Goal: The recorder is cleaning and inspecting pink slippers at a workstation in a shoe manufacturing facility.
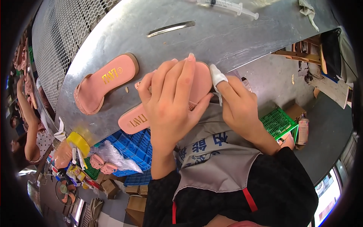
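Note:
My left hand (170, 89) spreads over a pink slide sandal (202, 81), its thumb by the glittery strap and its fingers across the far side, gripping it at the table's near edge. Much of the strap is hidden under that hand. A white cloth (217, 76) is wrapped over the fingertip of my right hand (240, 108), which presses it to the rim of the sandal's end on the right. To the left, the matching pink sandal (117, 70) lies sole down on the metal table (174, 47), with gold lettering on its insole.
Beyond my hands lie a curved metal strip (171, 28) and a plastic syringe (227, 5). Another white cloth (308, 15) sits at the far right. Blue crates (136, 147) stand below the table, a green crate (278, 123) at right. A co-worker's arm (28, 109) shows at left.

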Available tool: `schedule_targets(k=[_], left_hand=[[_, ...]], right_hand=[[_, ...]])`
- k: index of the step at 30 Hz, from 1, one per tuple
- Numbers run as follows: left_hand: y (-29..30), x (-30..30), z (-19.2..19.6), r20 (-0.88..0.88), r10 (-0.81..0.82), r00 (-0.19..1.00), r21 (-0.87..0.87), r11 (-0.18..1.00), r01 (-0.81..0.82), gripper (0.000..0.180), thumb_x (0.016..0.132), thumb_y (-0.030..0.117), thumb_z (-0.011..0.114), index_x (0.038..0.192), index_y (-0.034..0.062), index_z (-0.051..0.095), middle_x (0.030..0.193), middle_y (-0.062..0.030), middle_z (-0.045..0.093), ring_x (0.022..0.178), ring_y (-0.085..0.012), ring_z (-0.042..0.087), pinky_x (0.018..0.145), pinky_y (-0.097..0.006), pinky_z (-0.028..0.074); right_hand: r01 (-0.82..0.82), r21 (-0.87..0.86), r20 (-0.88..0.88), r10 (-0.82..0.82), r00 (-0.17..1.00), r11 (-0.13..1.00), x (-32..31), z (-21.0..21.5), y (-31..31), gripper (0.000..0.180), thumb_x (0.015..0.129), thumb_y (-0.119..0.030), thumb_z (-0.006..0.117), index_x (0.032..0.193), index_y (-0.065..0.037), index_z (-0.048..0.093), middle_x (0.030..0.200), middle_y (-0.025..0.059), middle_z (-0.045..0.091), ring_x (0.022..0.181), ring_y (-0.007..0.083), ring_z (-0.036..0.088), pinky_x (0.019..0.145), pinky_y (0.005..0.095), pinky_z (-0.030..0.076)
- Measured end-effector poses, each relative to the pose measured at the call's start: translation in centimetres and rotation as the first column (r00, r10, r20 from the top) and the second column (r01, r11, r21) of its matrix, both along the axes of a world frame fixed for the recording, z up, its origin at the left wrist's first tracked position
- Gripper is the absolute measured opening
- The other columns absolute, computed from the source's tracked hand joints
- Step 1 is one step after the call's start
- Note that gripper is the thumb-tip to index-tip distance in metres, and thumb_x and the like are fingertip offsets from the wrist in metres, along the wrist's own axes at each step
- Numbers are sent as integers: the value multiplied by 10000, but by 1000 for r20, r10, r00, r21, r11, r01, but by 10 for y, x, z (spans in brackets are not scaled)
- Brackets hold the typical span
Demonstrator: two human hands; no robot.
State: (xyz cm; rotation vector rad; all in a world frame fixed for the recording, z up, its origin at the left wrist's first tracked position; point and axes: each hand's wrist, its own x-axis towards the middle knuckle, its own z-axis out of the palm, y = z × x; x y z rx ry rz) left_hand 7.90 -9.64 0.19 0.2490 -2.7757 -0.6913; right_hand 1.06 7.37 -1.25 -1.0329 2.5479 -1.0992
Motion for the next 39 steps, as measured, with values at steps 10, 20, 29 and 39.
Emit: schedule_targets(k=[10, 20, 29, 39], left_hand=[[1, 6, -1, 31, -48, 998, -41, 998, 49, 821, 579, 249, 881, 1334, 59, 619, 1203, -88, 666, 1159, -273, 606, 1004, -418, 345], [-4, 2, -1, 17, -81, 997, -21, 996, 81, 832, 558, 229, 882, 1331, 58, 627, 1189, -106, 668, 1140, -287, 606, 983, -411, 369], [-6, 3, -3, 31, -76, 997, 11, 997, 76, 863, 572, 236, 875, 1359, 21, 592, 1204, -89, 681, 1133, -297, 606, 1006, -404, 374], [-3, 6, -2, 47, -55, 997, -6, 998, 55, 909, 560, 274, 905, 1371, 20, 581, 1195, -90, 686, 1130, -297, 608, 1008, -411, 376]], right_hand=[[-38, 27, -36, 39, 999, 999, 6, -4, 4, 331, 769, 13, 659, 1099, 0, 690, 964, 92, 669, 746, 215, 675, 592, 307, 545], [-12, -5, -61, 11, 998, 1000, 18, -13, 9, 336, 721, -7, 673, 1056, -25, 668, 1003, 83, 655, 700, 186, 665, 538, 290, 523], [16, -95, 16, -15, 1000, 995, 18, -10, 8, 329, 740, 26, 648, 1064, -29, 662, 952, 59, 635, 661, 195, 648, 509, 300, 511], [7, -131, 469, 56, 881, 991, -12, 14, 2, 373, 930, 92, 517, 1279, 10, 622, 892, 132, 567, 728, 246, 583, 645, 309, 478]])
